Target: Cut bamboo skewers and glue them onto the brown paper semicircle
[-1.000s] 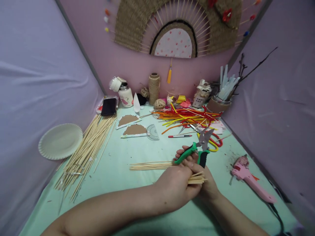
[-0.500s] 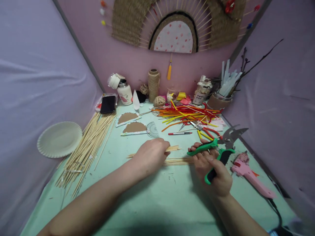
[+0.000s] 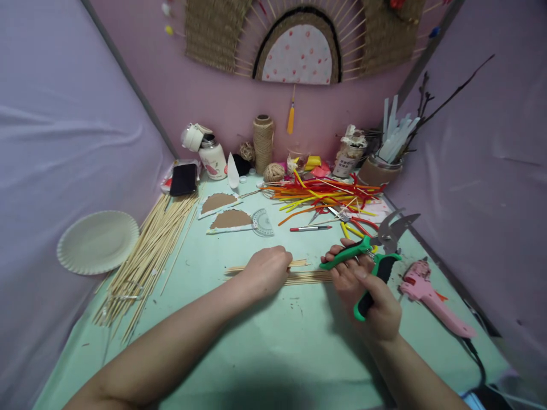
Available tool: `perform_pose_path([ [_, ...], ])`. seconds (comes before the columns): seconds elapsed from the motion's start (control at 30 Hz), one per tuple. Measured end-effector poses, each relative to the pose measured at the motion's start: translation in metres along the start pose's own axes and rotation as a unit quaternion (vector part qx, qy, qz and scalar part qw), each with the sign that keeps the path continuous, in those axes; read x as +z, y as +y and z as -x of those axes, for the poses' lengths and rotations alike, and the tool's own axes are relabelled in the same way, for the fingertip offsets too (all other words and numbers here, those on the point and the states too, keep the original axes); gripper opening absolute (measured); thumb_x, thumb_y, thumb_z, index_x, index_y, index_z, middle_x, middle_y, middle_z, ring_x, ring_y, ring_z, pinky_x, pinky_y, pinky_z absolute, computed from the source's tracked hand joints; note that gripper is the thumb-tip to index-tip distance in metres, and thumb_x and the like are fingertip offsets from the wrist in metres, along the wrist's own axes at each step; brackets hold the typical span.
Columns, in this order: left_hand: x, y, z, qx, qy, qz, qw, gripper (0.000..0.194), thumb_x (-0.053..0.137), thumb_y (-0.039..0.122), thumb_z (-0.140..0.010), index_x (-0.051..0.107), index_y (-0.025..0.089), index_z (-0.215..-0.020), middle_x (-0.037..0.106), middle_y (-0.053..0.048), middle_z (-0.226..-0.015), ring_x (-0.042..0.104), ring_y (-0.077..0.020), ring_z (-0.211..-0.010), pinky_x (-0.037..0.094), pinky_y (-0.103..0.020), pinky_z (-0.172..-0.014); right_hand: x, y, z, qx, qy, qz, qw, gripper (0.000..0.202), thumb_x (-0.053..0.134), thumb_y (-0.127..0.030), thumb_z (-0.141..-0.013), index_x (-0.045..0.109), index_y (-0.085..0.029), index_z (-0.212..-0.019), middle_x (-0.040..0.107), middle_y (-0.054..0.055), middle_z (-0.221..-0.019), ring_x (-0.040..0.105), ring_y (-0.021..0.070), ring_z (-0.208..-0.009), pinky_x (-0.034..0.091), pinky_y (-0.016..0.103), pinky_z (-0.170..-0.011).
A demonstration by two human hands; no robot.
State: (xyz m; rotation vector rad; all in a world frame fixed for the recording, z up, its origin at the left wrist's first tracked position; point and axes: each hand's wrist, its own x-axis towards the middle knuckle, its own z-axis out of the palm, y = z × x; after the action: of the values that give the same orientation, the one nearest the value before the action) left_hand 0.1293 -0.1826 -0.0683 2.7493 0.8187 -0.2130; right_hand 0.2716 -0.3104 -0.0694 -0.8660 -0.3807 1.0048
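Wooden sticks at centre, gripped in the left hand; right hand holding shears, three o'clock. Held sticks probably already trimmed; the pile, nine o'clock, apparently still uncut.

A craft corner (curtained at the sides), shown by twine, a glue gun and pipe cleaners.

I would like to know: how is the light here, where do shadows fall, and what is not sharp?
In the head view, light is dim; there, soft shadows lie on the tablecloth beside the right hand and at the bottom; markings on the protractor look too blurred to read.
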Motion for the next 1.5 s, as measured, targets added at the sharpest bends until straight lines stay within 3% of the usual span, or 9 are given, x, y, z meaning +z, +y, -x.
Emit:
perform_pose_path([
  [0.17, 0.000, 0.003, -0.001, 0.002, -0.025, -0.004, 1.000, 0.019, 0.046, 0.020, -0.085, 0.064, 0.017, -0.087, 0.067, -0.010, -0.094, 0.066, -0.0243, -0.085, 0.045, -0.030, -0.066, -0.003, 0.002, -0.002, 0.012, -0.012, 0.008, 1.000, 0.050, 0.063, -0.028, -0.073, 0.056, -0.028, -0.123, 0.064, 0.008, -0.108, 0.058, 0.0283, -0.111, 0.035, 0.052, -0.108],
  [0.27, -0.009, 0.002, -0.001, -0.008, -0.028, 0.002, 1.000, 0.018, 0.045, 0.020, -0.086, 0.063, 0.017, -0.090, 0.066, -0.011, -0.097, 0.065, -0.0242, -0.087, 0.045, -0.030, -0.067, -0.006, 0.003, -0.002, 0.024, -0.021, 0.008, 0.999, 0.050, 0.063, -0.029, -0.074, 0.056, -0.030, -0.123, 0.064, 0.006, -0.106, 0.059, 0.0268, -0.107, 0.037, 0.049, -0.106],
  [0.47, -0.046, -0.023, 0.005, -0.052, 0.059, 0.028, 0.997, 0.019, 0.042, 0.022, -0.089, 0.061, 0.018, -0.089, 0.067, -0.009, -0.089, 0.063, -0.0231, -0.082, 0.041, -0.029, -0.063, -0.006, 0.004, 0.003, 0.027, -0.083, 0.040, 0.995, 0.048, 0.068, -0.030, -0.075, 0.057, -0.030, -0.122, 0.060, 0.005, -0.104, 0.059, 0.0239, -0.099, 0.042, 0.044, -0.099],
  [0.57, -0.056, -0.035, 0.008, -0.044, 0.065, 0.064, 0.995, 0.020, 0.044, 0.025, -0.089, 0.063, 0.019, -0.090, 0.068, -0.006, -0.086, 0.062, -0.0223, -0.080, 0.040, -0.029, -0.063, -0.009, 0.008, 0.003, 0.053, -0.117, 0.075, 0.989, 0.046, 0.069, -0.033, -0.076, 0.057, -0.029, -0.121, 0.059, 0.006, -0.109, 0.058, 0.0241, -0.100, 0.042, 0.043, -0.097],
  [0.67, -0.058, -0.043, 0.008, -0.034, 0.059, 0.135, 0.989, 0.020, 0.050, 0.023, -0.086, 0.067, 0.021, -0.095, 0.071, -0.004, -0.091, 0.063, -0.0202, -0.086, 0.042, -0.027, -0.069, -0.013, 0.011, 0.002, 0.096, -0.124, 0.081, 0.984, 0.047, 0.069, -0.035, -0.076, 0.057, -0.028, -0.121, 0.059, 0.006, -0.110, 0.057, 0.0246, -0.100, 0.042, 0.043, -0.095],
  [0.83, -0.059, -0.046, 0.004, -0.076, 0.102, 0.264, 0.956, 0.024, 0.055, 0.022, -0.082, 0.072, 0.021, -0.099, 0.073, 0.000, -0.088, 0.065, -0.0160, -0.081, 0.046, -0.025, -0.072, -0.014, 0.009, 0.003, 0.164, -0.147, 0.147, 0.964, 0.051, 0.069, -0.037, -0.075, 0.056, -0.025, -0.123, 0.059, 0.006, -0.110, 0.056, 0.0254, -0.101, 0.039, 0.044, -0.097],
  [0.97, -0.065, -0.041, 0.006, -0.116, 0.138, 0.306, 0.935, 0.022, 0.060, 0.021, -0.078, 0.075, 0.020, -0.094, 0.074, 0.000, -0.084, 0.065, -0.0156, -0.079, 0.048, -0.024, -0.072, -0.011, 0.005, 0.008, 0.213, -0.187, 0.211, 0.936, 0.050, 0.066, -0.033, -0.078, 0.055, -0.025, -0.126, 0.060, 0.006, -0.113, 0.055, 0.0244, -0.102, 0.038, 0.043, -0.097],
  [1.17, -0.062, -0.033, 0.008, -0.092, 0.136, 0.368, 0.915, 0.021, 0.062, 0.025, -0.077, 0.075, 0.019, -0.092, 0.075, -0.001, -0.083, 0.067, -0.0163, -0.077, 0.049, -0.025, -0.071, -0.009, 0.004, 0.012, 0.235, -0.231, 0.220, 0.918, 0.047, 0.062, -0.029, -0.081, 0.054, -0.025, -0.127, 0.059, 0.006, -0.118, 0.054, 0.0235, -0.103, 0.038, 0.043, -0.096],
  [1.5, -0.058, -0.020, 0.009, -0.067, 0.091, 0.311, 0.944, 0.023, 0.057, 0.023, -0.080, 0.074, 0.024, -0.095, 0.076, 0.003, -0.091, 0.068, -0.0152, -0.082, 0.047, -0.024, -0.073, -0.002, -0.002, 0.013, 0.219, -0.256, 0.282, 0.898, 0.035, 0.059, -0.034, -0.082, 0.057, -0.023, -0.115, 0.060, 0.005, -0.110, 0.052, 0.0243, -0.104, 0.035, 0.042, -0.095],
])
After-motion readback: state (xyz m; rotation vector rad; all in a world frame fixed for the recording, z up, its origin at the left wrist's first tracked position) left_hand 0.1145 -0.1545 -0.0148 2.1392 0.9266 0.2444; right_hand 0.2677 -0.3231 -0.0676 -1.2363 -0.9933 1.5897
